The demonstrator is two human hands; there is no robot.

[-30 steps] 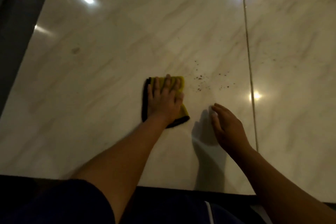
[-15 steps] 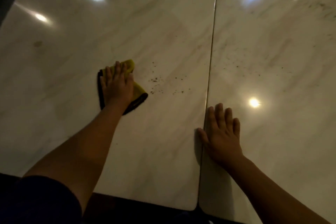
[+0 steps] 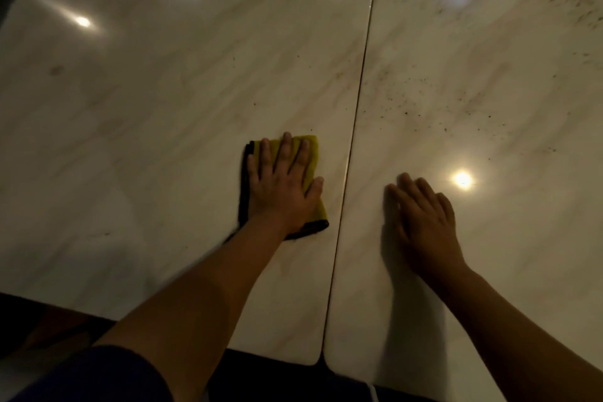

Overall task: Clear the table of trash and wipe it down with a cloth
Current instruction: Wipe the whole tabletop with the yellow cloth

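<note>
Cloth flat under my left grip

Fingers straight and released, it presses the yellow cloth onto the tabletop, just left of the seam. My right grip lies flat and released on the slab across that seam. Farther out, dark specks scatter over that slab.
</note>
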